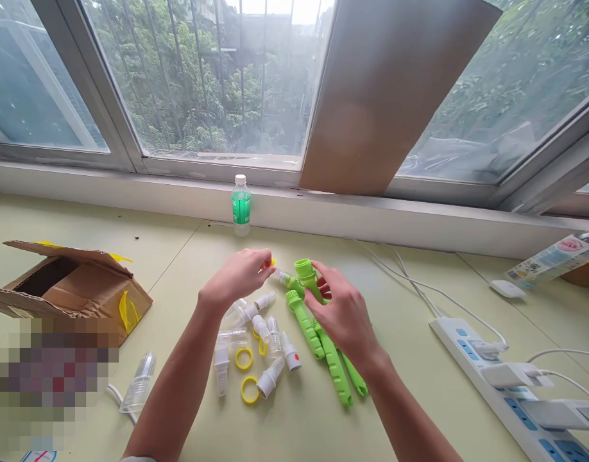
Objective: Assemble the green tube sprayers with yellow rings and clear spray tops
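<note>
My left hand [241,273] is closed in a pinch, with a small yellow ring [273,262] partly showing at its fingertips. My right hand [340,308] grips a green threaded plastic tube [305,271], its open end up; the lower part is hidden by the fingers. Between the hands lies another green tube with a clear end [285,278]. Below my right hand are several more green tubes [305,324]. Clear ribbed plastic covers [274,337], white plastic inserts [290,353] and loose yellow rings [244,359] lie scattered between my forearms.
An open cardboard box [97,282] stands at the left, near a clear ribbed cup [140,382]. A green-labelled bottle [241,205] stands against the window ledge. At the right are a power strip [496,391] with plugs and cables, and a white adapter [507,289].
</note>
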`<move>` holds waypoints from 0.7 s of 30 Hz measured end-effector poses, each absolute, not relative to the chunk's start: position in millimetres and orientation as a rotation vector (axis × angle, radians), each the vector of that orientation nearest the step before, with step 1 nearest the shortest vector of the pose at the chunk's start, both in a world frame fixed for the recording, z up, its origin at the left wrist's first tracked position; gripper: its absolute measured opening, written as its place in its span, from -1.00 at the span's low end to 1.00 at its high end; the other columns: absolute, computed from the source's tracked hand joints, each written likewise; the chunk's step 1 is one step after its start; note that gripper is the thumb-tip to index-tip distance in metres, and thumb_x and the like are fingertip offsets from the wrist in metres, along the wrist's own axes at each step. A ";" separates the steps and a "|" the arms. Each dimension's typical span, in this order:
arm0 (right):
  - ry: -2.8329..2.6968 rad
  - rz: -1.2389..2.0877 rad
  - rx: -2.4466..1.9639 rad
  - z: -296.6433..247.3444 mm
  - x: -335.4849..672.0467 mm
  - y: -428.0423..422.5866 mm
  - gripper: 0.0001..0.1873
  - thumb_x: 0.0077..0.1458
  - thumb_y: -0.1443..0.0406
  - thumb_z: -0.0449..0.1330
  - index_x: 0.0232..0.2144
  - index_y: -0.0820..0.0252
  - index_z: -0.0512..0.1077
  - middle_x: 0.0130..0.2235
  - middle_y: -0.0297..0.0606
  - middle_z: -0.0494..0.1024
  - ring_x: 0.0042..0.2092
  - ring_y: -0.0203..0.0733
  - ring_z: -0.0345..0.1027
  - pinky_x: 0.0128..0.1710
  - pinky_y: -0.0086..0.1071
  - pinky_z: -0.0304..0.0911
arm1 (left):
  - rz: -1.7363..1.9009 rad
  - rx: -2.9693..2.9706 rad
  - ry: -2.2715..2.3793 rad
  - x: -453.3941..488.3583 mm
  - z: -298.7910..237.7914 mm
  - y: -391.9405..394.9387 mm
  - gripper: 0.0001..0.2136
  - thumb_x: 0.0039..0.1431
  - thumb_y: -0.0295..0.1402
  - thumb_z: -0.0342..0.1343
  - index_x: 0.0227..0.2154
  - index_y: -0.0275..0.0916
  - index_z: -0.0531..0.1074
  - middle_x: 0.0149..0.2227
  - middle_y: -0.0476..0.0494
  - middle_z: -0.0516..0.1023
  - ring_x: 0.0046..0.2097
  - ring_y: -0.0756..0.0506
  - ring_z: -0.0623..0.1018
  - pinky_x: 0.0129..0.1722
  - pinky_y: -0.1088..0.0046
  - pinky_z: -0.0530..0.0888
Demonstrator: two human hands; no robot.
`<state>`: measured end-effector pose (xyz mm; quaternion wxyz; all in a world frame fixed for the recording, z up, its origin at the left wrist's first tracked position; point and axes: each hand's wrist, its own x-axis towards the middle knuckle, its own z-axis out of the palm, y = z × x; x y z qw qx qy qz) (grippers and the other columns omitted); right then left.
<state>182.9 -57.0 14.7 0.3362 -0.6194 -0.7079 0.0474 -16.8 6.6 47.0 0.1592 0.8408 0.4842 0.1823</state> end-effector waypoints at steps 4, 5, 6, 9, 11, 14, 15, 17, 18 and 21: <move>-1.773 0.123 -1.514 32.2 181.8 -49.8 -0.48 0.08 0.35 0.13 0.13 0.12 0.29 -0.23 -0.23 0.43 -0.32 -0.20 0.36 -0.30 -0.36 0.31 | 0.591 2.405 1.373 -13.8 49.0 5.2 -0.74 0.31 -0.25 -0.13 -0.45 -0.20 0.34 -0.34 -0.06 0.53 -0.35 -0.05 0.46 -0.41 0.47 0.29; -1.755 0.117 -1.498 35.1 181.2 -48.4 -0.47 0.07 0.36 0.13 0.13 0.12 0.29 -0.21 -0.23 0.43 -0.30 -0.20 0.35 -0.29 -0.36 0.31 | 0.601 2.405 1.370 -13.4 49.2 5.0 -0.73 0.31 -0.26 -0.14 -0.44 -0.20 0.35 -0.34 -0.06 0.53 -0.34 -0.05 0.46 -0.40 0.47 0.29; -1.742 0.113 -1.486 37.0 180.7 -47.1 -0.46 0.07 0.37 0.13 0.13 0.12 0.29 -0.21 -0.23 0.42 -0.29 -0.20 0.35 -0.28 -0.36 0.31 | 0.606 2.406 1.366 -13.2 49.4 5.0 -0.73 0.32 -0.26 -0.14 -0.42 -0.20 0.36 -0.33 -0.07 0.53 -0.34 -0.05 0.46 -0.40 0.46 0.29; -1.753 0.121 -1.476 37.6 179.4 -44.0 -0.46 0.04 0.39 0.13 0.11 0.15 0.30 -0.21 -0.23 0.42 -0.29 -0.20 0.34 -0.28 -0.36 0.30 | 0.595 2.416 1.369 -12.2 49.9 5.1 -0.73 0.31 -0.27 -0.14 -0.41 -0.20 0.40 -0.36 -0.07 0.52 -0.34 -0.06 0.46 -0.39 0.45 0.30; -1.800 0.138 -1.476 34.9 178.6 -42.8 -0.46 0.03 0.40 0.12 0.11 0.17 0.31 -0.20 -0.22 0.43 -0.30 -0.19 0.34 -0.29 -0.36 0.29 | 0.578 2.425 1.376 -11.2 50.5 5.0 -0.72 0.31 -0.28 -0.14 -0.43 -0.20 0.41 -0.38 -0.08 0.52 -0.36 -0.06 0.46 -0.38 0.45 0.30; -1.868 0.163 -1.455 31.0 177.9 -42.6 -0.47 0.03 0.41 0.11 0.10 0.18 0.31 -0.19 -0.20 0.46 -0.28 -0.17 0.35 -0.27 -0.34 0.29 | 0.567 2.429 1.379 -10.1 51.2 4.9 -0.72 0.30 -0.28 -0.13 -0.45 -0.20 0.41 -0.38 -0.08 0.52 -0.36 -0.06 0.47 -0.38 0.44 0.31; -1.885 0.167 -1.444 30.4 177.9 -42.7 -0.47 0.03 0.41 0.10 0.09 0.18 0.31 -0.18 -0.19 0.47 -0.25 -0.15 0.36 -0.25 -0.33 0.29 | 0.568 2.427 1.376 -10.1 51.2 4.9 -0.72 0.30 -0.28 -0.12 -0.44 -0.20 0.41 -0.38 -0.08 0.53 -0.35 -0.06 0.47 -0.38 0.44 0.31; -1.917 0.171 -1.426 30.8 178.7 -43.3 -0.47 0.02 0.42 0.10 0.10 0.18 0.31 -0.17 -0.19 0.49 -0.21 -0.13 0.36 -0.21 -0.32 0.29 | 0.581 2.422 1.369 -10.8 51.1 4.9 -0.74 0.30 -0.28 -0.11 -0.42 -0.20 0.41 -0.36 -0.07 0.54 -0.33 -0.07 0.48 -0.37 0.44 0.32; -1.931 0.174 -1.423 31.5 179.4 -43.7 -0.46 0.02 0.43 0.10 0.10 0.19 0.30 -0.16 -0.19 0.50 -0.19 -0.12 0.36 -0.19 -0.31 0.29 | 0.596 2.421 1.368 -11.3 50.9 4.8 -0.76 0.30 -0.27 -0.09 -0.41 -0.19 0.41 -0.34 -0.07 0.54 -0.32 -0.07 0.49 -0.36 0.44 0.32; -1.986 0.191 -1.440 34.1 182.1 -45.0 -0.46 0.05 0.42 0.10 0.12 0.18 0.30 -0.12 -0.17 0.51 -0.12 -0.09 0.37 -0.13 -0.29 0.30 | 0.680 2.422 1.382 -12.4 50.7 4.1 -0.82 0.28 -0.28 -0.05 -0.38 -0.19 0.38 -0.30 -0.06 0.54 -0.28 -0.07 0.49 -0.32 0.43 0.34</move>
